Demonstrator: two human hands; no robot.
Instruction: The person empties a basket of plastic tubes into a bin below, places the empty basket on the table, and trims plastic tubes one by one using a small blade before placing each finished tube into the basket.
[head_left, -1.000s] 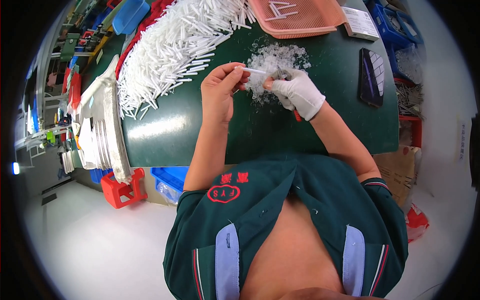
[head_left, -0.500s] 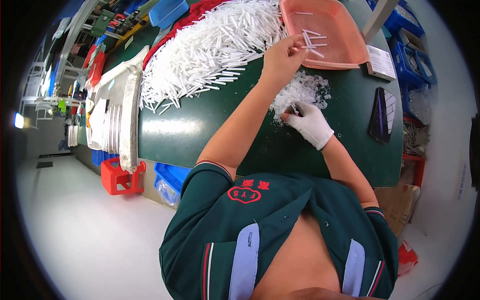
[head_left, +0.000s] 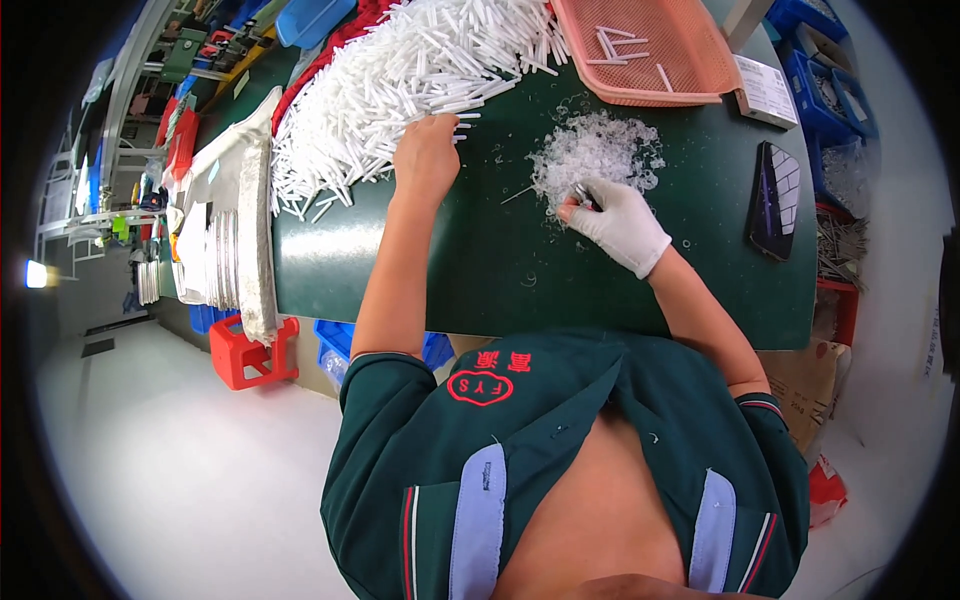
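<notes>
A large heap of short white plastic tubes (head_left: 400, 90) spreads over the green table. At its near right edge, my bare left hand (head_left: 427, 158) has its fingers curled down over several tubes, whose ends stick out beside the fingertips. My right hand (head_left: 618, 228), in a white glove, is closed in a pinch on a small grey metallic piece, mostly hidden by the fingers. It rests against the near side of a pile of clear plastic rings or trimmings (head_left: 600, 150). A thin rod (head_left: 517, 194) shows just left of that pile.
A pink mesh basket (head_left: 640, 96) with several white tubes inside stands beyond the trimmings. A white box (head_left: 766, 92) and a dark phone (head_left: 773, 200) lie at the right. A padded tray (head_left: 262, 230) borders the left. A red stool (head_left: 250, 352) stands below.
My left hand has moved from above the basket leftward to the edge of the tube heap. More tubes now lie loose in the basket. My right hand stays by the trimmings.
</notes>
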